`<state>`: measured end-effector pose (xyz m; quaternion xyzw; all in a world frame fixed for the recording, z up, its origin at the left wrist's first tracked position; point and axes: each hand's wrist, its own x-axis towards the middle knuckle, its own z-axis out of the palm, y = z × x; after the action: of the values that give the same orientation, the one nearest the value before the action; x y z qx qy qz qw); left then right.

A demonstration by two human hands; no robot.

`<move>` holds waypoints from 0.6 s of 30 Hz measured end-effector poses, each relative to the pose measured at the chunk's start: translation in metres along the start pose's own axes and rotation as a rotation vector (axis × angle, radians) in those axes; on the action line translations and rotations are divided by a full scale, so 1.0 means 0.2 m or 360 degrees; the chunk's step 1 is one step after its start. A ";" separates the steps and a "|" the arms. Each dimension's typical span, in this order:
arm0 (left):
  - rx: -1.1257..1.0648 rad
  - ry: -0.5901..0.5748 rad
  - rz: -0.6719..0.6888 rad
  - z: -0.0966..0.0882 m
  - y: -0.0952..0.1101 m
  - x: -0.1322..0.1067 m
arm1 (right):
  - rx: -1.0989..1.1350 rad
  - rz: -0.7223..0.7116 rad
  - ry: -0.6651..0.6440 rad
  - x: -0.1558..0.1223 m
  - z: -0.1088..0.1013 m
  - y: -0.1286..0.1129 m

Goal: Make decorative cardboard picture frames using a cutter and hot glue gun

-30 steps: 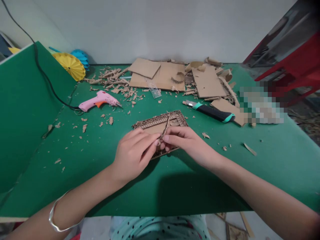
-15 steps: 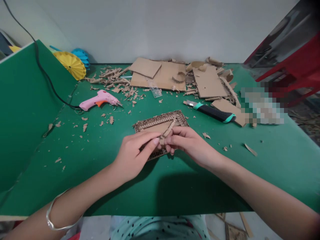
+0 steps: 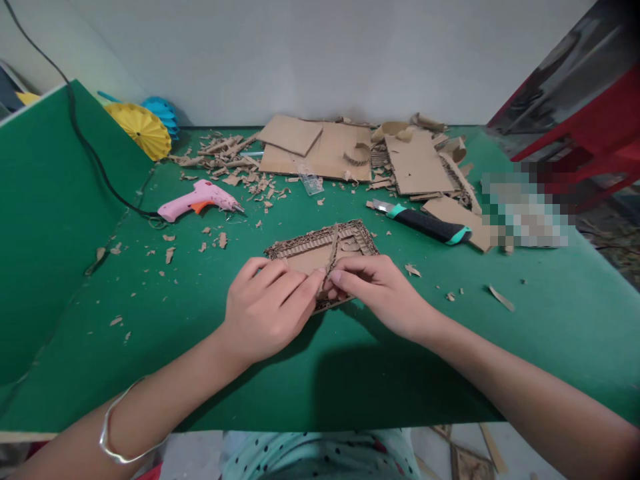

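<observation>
A flat cardboard panel edged with ribbed corrugated strips lies on the green table in front of me. A thin cardboard strip rises from my fingertips across the panel. My left hand and my right hand meet at the panel's near edge. Both pinch the lower end of that strip, fingers pressed together. The near part of the panel is hidden under my fingers.
A pink glue gun with a black cord lies at the left. A black and teal utility knife lies at the right. Cardboard sheets and scraps cover the back. Yellow and blue paper fans sit at the far left corner.
The strip, tilted to the right half a second ago, stands more upright across the panel again. Both hands have shifted slightly while keeping their pinch.
</observation>
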<state>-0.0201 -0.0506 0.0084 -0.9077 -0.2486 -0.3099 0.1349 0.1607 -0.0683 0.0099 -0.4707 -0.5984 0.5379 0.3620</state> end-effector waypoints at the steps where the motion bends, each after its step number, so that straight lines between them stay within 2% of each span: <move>1: 0.0013 0.0003 0.0011 0.00 0.00 0.00 | 0.0043 0.0017 0.0001 0.00 0.00 0.00; 5: 0.0039 0.0013 0.0034 -0.01 0.00 0.01 | 0.0166 0.0072 -0.0007 0.01 0.00 -0.01; 12: 0.0069 0.0022 0.0061 -0.01 0.00 0.01 | 0.0003 -0.0008 0.0087 0.00 0.01 0.01; 15: -0.0067 0.0034 -0.0035 0.00 0.01 -0.01 | -0.0004 0.0007 0.0162 -0.01 0.03 0.01; 18: -0.0385 -0.0001 -0.0257 0.00 0.02 -0.01 | -0.0003 -0.0019 0.0182 -0.03 0.05 0.00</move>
<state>-0.0193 -0.0549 0.0076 -0.8945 -0.2818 -0.3470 -0.0011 0.1530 -0.0767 0.0095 -0.4974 -0.5801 0.5074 0.3983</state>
